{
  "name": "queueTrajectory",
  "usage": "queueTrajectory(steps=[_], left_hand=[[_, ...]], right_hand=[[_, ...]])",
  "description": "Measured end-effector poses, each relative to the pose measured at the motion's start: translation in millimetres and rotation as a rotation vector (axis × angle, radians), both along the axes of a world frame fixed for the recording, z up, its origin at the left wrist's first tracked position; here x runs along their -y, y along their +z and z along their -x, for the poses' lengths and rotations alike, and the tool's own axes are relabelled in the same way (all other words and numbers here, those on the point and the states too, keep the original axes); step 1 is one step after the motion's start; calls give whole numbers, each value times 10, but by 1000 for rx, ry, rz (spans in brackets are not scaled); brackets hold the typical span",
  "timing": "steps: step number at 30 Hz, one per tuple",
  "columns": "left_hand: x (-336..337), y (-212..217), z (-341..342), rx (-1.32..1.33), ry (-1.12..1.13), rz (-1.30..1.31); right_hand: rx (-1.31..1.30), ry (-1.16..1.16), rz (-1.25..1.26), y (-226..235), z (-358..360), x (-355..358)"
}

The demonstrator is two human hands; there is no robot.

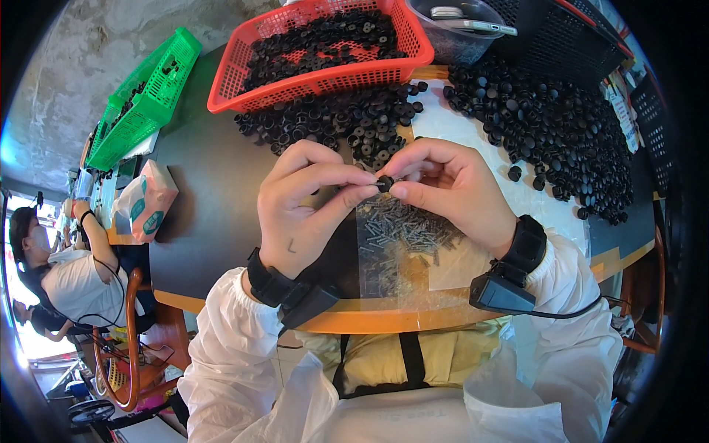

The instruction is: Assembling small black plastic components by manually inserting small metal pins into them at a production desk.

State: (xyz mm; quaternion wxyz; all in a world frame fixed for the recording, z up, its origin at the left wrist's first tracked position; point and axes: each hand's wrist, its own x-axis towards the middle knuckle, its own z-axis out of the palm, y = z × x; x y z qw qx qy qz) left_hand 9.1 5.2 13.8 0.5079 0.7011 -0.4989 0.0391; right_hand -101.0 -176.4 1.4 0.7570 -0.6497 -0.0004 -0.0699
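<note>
My left hand [299,207] and my right hand [461,188] meet in front of me, thumb and fingertips of each pinched together. Between them is a small black round plastic part [385,183], gripped by the right fingertips. A thin metal screw [377,184] appears to sit in my left fingertips, its end against the black part. How far it goes in is hidden. Just below the hands lies a pile of loose grey screws [402,230] on a clear sheet. Beyond the fingers spreads a heap of black ring-shaped parts [325,122].
A red basket [325,87] of black parts stands at the back. Black round caps [546,133] are heaped at right on a white sheet [502,214]. A clear tub [458,44] holds a phone. At left are a green basket [159,103], a tissue pack [151,203] and a seated person [81,288].
</note>
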Motion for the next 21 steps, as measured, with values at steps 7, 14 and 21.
queueTrajectory(steps=[7,14,21], left_hand=[[-45,-18,-5,289,92,-41],[-18,-41,-14,307,26,5],[-1,61,-188,386,348,-206]], right_hand=[[-23,2,-36,19,1,-2],[-55,17,-53,37,26,6],[-10,-155,-182,23,-20,51]])
